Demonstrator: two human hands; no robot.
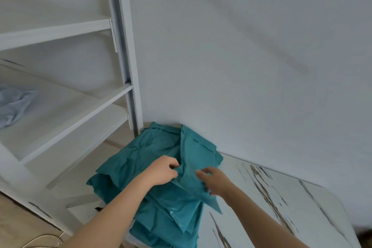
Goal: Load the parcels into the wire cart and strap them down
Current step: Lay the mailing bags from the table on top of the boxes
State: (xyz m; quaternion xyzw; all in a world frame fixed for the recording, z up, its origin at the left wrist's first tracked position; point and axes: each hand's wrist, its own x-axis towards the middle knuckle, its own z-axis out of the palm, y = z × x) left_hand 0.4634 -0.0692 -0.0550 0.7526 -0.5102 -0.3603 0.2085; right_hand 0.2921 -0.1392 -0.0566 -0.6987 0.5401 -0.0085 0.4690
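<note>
- I am watching the teal poly mailers (161,207) lying heaped on the marble-patterned table (281,207), against the white wall (241,66);
- my left hand (163,171) is pinching the raised mailer (193,153) with curled fingers;
- my right hand (215,182) is touching it too; I cannot tell whether those blurred fingers are grasping it.

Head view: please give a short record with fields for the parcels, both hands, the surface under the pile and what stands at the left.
parcels: teal plastic mailers, piled loosely on the table beside the wall
left hand: pinches a fold of the top mailer
right hand: touches the same mailer; grip unclear
surface: marble-patterned table
left side: white shelf unit, a pale blue crumpled item on one shelf
</note>
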